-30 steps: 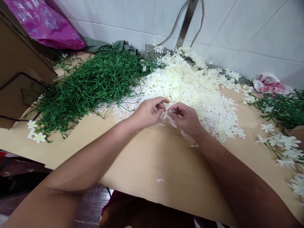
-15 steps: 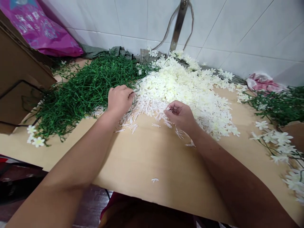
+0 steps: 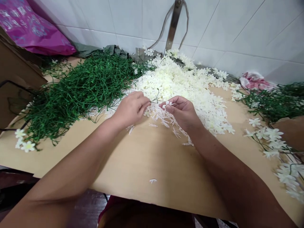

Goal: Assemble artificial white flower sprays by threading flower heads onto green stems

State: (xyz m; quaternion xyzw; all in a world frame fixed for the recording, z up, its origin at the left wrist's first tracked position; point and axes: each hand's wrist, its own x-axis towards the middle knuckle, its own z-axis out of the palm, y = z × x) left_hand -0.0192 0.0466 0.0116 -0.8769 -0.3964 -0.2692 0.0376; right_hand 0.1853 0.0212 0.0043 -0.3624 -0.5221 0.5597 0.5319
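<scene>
My left hand [image 3: 135, 107] is closed in a pinch on a thin green artificial stem [image 3: 158, 94], whose curved tip rises to the right of the fingers. A short gap to the right, my right hand [image 3: 182, 110] pinches small white artificial flower pieces [image 3: 167, 104] between thumb and fingers. How many pieces it holds I cannot make out. Beneath both hands lie loose white stamen-like strips [image 3: 163, 118] on the tan tabletop [image 3: 142, 158]. Beyond them spreads a heap of cream-white flower heads [image 3: 173, 79]. A tangled pile of green stems [image 3: 87, 82] lies to the left.
A cardboard box [image 3: 19, 72] and a pink plastic bag [image 3: 40, 31] stand at the left. Finished-looking flower sprays [image 3: 273, 136] and more green stems [image 3: 280, 99] lie at the right. Behind are a tiled wall [image 3: 128, 22] and a metal bar [image 3: 174, 23].
My left hand has moved right from the edge of the green pile, and a green stem now shows in it. My right hand has turned, showing white flower pieces. The view has shifted slightly.
</scene>
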